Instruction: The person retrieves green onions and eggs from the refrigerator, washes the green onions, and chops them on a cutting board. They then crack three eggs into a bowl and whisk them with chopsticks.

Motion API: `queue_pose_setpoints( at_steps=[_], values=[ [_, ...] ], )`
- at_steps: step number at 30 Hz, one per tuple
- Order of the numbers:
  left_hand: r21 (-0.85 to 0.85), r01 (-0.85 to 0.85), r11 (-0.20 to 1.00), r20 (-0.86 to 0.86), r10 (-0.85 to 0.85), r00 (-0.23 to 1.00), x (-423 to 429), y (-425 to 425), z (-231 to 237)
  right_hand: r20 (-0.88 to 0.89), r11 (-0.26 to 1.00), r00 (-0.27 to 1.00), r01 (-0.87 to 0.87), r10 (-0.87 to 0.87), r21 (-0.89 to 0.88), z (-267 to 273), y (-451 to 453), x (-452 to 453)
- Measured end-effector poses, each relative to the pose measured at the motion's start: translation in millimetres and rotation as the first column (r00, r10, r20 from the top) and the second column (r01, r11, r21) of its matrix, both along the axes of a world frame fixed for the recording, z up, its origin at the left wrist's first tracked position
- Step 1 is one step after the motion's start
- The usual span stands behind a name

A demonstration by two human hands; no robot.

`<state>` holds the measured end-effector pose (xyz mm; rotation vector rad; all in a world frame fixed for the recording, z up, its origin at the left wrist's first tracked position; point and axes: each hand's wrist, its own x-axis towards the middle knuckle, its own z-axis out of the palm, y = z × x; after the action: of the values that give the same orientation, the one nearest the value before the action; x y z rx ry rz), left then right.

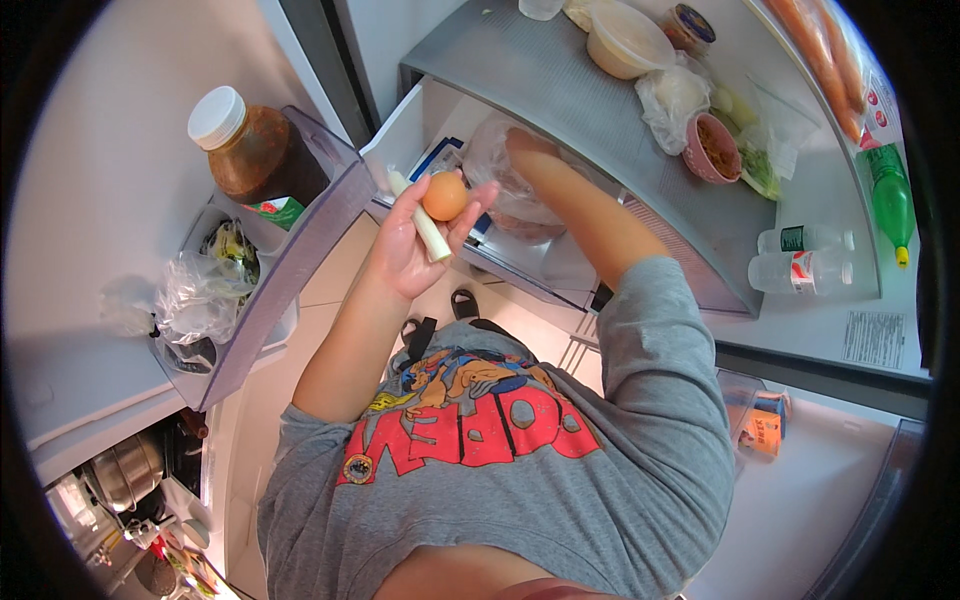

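Note:
My left hand (424, 247) is held palm up beside the refrigerator drawer (555, 274). A brown egg (444, 196) rests at its fingers, and a white scallion or leek stalk (431, 234) lies across the palm. My right hand (531, 150) reaches into a clear plastic bag (487, 157) inside the pulled-out drawer. Its fingers are hidden, so what they touch does not show. Pinkish contents (529, 225) show through the lower part of the bag. Next to it in the drawer lies a blue-edged package (442, 157).
Above the drawer, the glass shelf (517, 82) carries a plastic tub (626, 41), a pink bowl (712, 150) and bagged vegetables. On the left, the open door's bin (277, 277) holds a large jar of dark sauce (262, 154). Water bottles (799, 271) lie at right.

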<state>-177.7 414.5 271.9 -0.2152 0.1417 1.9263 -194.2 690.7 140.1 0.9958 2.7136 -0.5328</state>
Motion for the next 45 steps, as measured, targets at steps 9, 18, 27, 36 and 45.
queue_pose_setpoints(
  at_steps=[9, 18, 27, 36, 45],
  values=[
    [0.030, 0.002, 1.000, -0.072, 0.000, 0.997, 2.8, 9.1, 1.3, -0.045, 0.931, 0.932, -0.354, 0.359, 0.083, 95.8, -46.4, 63.3],
    [-0.183, -0.037, 0.982, -0.195, 0.000, 0.981, 11.9, 14.9, 8.3, -0.479, 0.930, 0.805, -0.240, 0.350, 0.277, 177.3, -84.6, 120.5],
    [0.051, 0.097, 0.994, -0.080, -0.093, 0.993, 11.3, 13.1, 7.9, -0.549, 0.888, 0.709, -0.432, 0.443, 0.158, 192.1, -115.3, 135.5],
    [0.053, 0.008, 0.999, -0.102, -0.003, 0.995, 7.5, -3.6, 10.8, 0.039, 0.915, 0.929, -0.371, 0.369, 0.158, 111.6, -46.5, 65.4],
    [0.029, -0.007, 1.000, -0.122, 0.010, 0.992, 14.1, -17.7, 6.3, -0.063, 0.973, 0.979, -0.202, 0.196, -0.108, 40.5, -30.5, -4.8]
  ],
)
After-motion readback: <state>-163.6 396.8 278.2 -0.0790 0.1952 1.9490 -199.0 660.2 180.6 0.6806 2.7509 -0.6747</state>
